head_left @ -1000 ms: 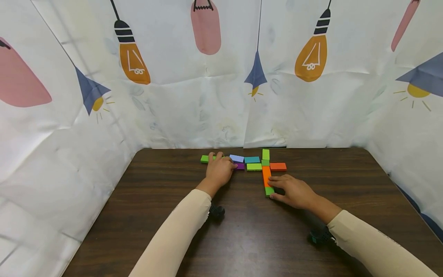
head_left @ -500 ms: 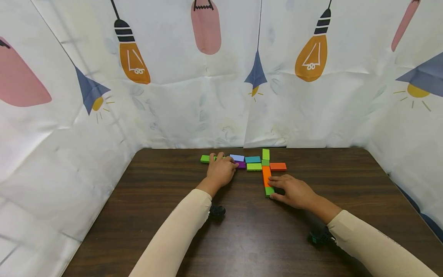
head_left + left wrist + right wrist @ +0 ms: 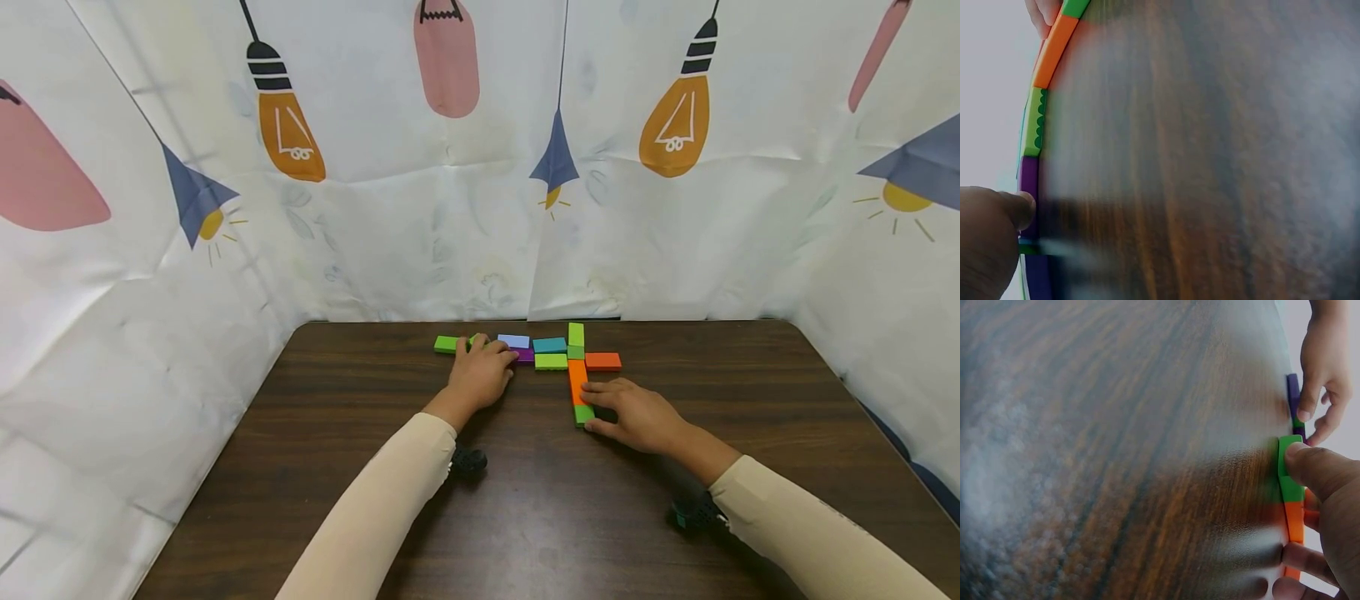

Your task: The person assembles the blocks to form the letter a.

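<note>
Colored toy blocks lie joined in a pattern on the dark table (image 3: pixel 525 500). My left hand (image 3: pixel 477 371) holds a purple block (image 3: pixel 525 356); its thumb presses the front side in the left wrist view. My right hand (image 3: pixel 637 417) rests beside an orange block (image 3: pixel 577 381) and a green block (image 3: pixel 583 415). Its thumb (image 3: pixel 1316 465) touches the green one, while the fingers lie along the orange. A light blue block (image 3: pixel 513 341), a teal block (image 3: pixel 550 344) and a lime block (image 3: pixel 551 362) sit between the hands. Blocks under the left hand are partly hidden.
A green block (image 3: pixel 446 344) lies at the left end of the row. Toward the right are a red-orange block (image 3: pixel 603 362) and an upright lime block (image 3: pixel 576 333). A white printed curtain (image 3: pixel 480 242) hangs behind the table's far edge.
The purple and teal blocks have shifted slightly right, closer to the lime block. The left hand's fingers have slid a little rightward. My right hand looks unmoved.
</note>
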### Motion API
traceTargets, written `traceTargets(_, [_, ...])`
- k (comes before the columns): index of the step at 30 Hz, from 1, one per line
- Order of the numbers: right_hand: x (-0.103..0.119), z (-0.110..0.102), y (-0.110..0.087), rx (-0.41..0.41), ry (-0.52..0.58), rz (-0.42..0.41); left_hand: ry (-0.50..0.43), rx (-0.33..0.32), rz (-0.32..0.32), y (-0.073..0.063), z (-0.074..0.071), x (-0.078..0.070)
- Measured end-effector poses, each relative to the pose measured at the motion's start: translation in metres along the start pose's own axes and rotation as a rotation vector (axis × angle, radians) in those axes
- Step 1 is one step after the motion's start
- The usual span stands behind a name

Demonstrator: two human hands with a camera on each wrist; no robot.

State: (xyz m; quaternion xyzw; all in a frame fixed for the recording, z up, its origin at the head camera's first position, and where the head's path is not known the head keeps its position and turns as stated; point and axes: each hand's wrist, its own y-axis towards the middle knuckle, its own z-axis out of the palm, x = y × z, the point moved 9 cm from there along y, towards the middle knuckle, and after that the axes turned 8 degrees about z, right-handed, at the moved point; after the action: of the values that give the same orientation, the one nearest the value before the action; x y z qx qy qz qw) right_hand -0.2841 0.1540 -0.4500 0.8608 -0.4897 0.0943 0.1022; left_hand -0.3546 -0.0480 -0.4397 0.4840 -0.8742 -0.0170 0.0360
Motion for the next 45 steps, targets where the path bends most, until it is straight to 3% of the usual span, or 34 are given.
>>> traceTargets(10, [0.001,-0.002,0.000,-0.018,0.000,-0.007,-0.019,-0.013,0.022,-0.003,0.006,0.000])
traceTargets(23, [0.000,-0.001,-0.001,-0.006,0.005,-0.004,-0.045,-0.025,0.040,-0.008,0.001,0.000])
traceTargets(36, [-0.001,-0.001,0.000,0.004,0.004,0.004,-0.076,-0.052,0.036,-0.021,-0.005,0.026])
traceTargets(45, [0.000,-0.001,0.000,-0.008,-0.002,-0.002,-0.069,-0.030,0.033,-0.035,-0.006,0.046])
